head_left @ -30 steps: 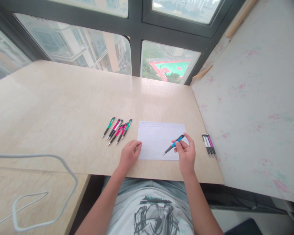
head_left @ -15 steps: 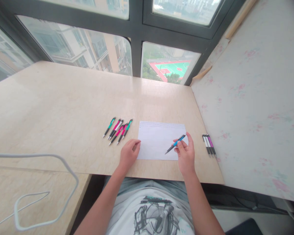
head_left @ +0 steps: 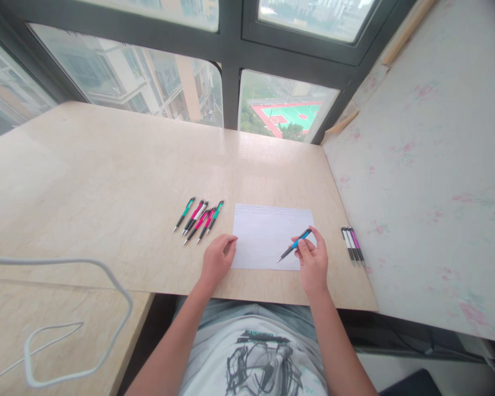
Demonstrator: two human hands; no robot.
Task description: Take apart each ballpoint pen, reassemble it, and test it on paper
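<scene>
My right hand (head_left: 314, 263) grips a blue and black click pen (head_left: 296, 245) over the right part of a sheet of paper (head_left: 259, 239). Its index finger rests at the pen's top end, and the tip points down and left. Small lines of writing run along the paper's upper edge. At the sheet's left edge lies my left hand (head_left: 218, 258), fingers loosely curled with nothing visible in them; the fingertips touch or nearly touch the paper. Beyond it to the left is a loose group of green, pink and white pens (head_left: 198, 220).
On the right, white and purple pens (head_left: 352, 245) lie in a row beside the flowered wall panel (head_left: 429, 192). A white cable (head_left: 103, 265) loops over the lower left. Windows (head_left: 280, 104) border the far side of the wooden tabletop (head_left: 107, 181).
My right index finger has bent down a little onto the pen's top end, and the pen has shifted slightly down and left. My left hand stays where it was.
</scene>
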